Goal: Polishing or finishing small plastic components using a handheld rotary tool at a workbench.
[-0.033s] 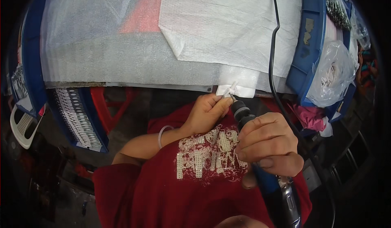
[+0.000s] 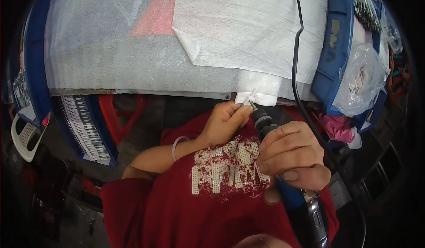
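My right hand is wrapped round a rotary tool with a dark chuck and a blue-and-black body. The tool slants up and left, and its thin bit points at the fingertips of my left hand. Between thumb and forefinger that hand pinches a small pale, silvery piece, mostly covered by the fingers; its exact kind is too small to make out. Bit and piece meet, or nearly so, over a white pad at the table's front edge.
Foam and a white woven sheet cover the table. A black cord crosses its right side. Blue crates flank it; one carries a clear plastic bag. Rows of silvery metal pieces lie in a tray at lower left, beside a red stool.
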### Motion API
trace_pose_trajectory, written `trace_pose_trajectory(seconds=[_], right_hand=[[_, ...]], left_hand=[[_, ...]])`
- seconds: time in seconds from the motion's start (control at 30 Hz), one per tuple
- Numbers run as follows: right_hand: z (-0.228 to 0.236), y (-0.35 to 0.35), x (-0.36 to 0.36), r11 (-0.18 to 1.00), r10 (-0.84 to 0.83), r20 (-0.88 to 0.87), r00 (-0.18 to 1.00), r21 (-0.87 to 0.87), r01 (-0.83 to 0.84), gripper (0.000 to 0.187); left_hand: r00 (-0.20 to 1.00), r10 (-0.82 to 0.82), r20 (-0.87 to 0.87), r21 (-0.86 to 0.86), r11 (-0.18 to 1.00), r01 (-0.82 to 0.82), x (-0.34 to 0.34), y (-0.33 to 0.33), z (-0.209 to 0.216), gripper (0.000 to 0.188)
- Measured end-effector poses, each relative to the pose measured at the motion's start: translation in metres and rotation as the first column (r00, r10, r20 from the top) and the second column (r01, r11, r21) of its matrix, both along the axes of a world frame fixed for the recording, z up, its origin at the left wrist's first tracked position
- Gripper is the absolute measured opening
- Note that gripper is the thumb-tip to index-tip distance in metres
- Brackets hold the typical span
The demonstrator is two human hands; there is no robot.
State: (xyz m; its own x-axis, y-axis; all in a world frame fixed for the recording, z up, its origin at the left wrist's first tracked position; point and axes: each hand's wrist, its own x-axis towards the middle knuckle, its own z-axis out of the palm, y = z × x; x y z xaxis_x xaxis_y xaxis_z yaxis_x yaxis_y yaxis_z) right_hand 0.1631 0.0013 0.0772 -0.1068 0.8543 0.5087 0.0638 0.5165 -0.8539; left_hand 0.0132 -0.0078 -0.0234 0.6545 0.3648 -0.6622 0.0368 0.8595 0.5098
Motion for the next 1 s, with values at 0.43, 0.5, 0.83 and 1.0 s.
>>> trace_pose_trajectory(seconds=[0.43, 0.5, 0.83, 1.0], right_hand=[[0.000, -0.017, -0.001, 0.990, -0.092, -0.184, 0.979, 0.085, 0.109, 0.024], [0.000, -0.017, 0.001, 0.993, -0.077, -0.175, 0.982, 0.070, 0.090, 0.024], [0.001, -0.011, -0.002, 0.994, -0.088, -0.187, 0.978, 0.041, 0.097, 0.035], [0.002, -0.007, 0.001, 0.999, -0.045, 0.002, 0.999, -0.012, 0.045, 0.043]], left_hand=[[0.995, 0.033, 0.095, -0.093, 0.995, -0.024, 0.000, 0.005, 0.006, 0.023], [0.995, 0.038, 0.097, -0.088, 0.996, -0.029, 0.001, 0.005, 0.005, 0.023], [0.996, 0.047, 0.072, -0.112, 0.993, -0.039, 0.000, 0.004, 0.006, 0.023], [0.998, 0.034, 0.054, -0.098, 0.995, -0.028, -0.001, 0.004, 0.005, 0.022]])
